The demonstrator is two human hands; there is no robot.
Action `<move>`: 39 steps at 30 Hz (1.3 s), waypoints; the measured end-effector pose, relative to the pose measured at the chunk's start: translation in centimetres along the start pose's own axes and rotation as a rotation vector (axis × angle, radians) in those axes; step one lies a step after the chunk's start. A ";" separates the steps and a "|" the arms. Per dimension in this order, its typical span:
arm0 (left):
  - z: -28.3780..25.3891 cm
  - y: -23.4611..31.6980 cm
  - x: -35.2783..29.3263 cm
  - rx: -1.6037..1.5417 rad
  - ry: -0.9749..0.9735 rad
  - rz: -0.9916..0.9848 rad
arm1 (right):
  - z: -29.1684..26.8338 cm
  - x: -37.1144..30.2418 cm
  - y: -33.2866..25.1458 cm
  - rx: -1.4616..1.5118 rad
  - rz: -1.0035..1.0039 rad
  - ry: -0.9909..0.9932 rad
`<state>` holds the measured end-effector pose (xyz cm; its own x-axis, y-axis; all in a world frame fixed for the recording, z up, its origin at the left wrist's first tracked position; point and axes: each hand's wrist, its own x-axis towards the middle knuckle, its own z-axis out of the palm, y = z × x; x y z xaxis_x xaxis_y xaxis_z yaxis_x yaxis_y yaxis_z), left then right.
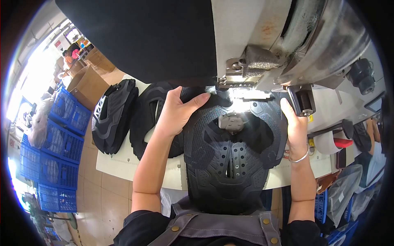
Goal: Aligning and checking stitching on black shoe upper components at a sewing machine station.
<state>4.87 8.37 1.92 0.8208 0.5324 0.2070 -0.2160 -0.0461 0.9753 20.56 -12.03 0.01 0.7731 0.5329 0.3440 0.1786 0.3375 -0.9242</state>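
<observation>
A black moulded panel with textured curved sides, a central opening and rows of small round holes lies under a sewing machine head. It overhangs the table's near edge toward my apron. My left hand grips the panel's far left part, its thumb stretched over the top and its other fingers mostly hidden. On the right edge, my right hand holds the panel with its thumb on top; the other fingers are out of sight beneath. A bright lamp lights the panel's far end, and glare hides the stitching area.
Several similar black moulded pieces rest on the white table to the left. Blue plastic crates and a cardboard box stand on the floor beyond. A red-and-white item sits at the right. People are in the background.
</observation>
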 end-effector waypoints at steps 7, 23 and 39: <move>0.3 -0.3 0.1 -0.088 0.016 -0.037 | -0.2 0.5 0.9 0.031 0.024 0.014; -14.1 -4.9 -5.4 0.200 0.604 -0.179 | -4.6 8.7 13.2 0.557 0.172 -0.551; -2.5 -7.1 -10.3 1.111 0.074 0.214 | -2.3 -8.4 4.0 -1.073 -0.198 -0.220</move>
<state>-3.34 5.32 -7.27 0.7819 0.4707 0.4088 0.2716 -0.8474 0.4562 16.23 -16.94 -6.92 0.5673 0.7055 0.4247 0.8025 -0.3581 -0.4772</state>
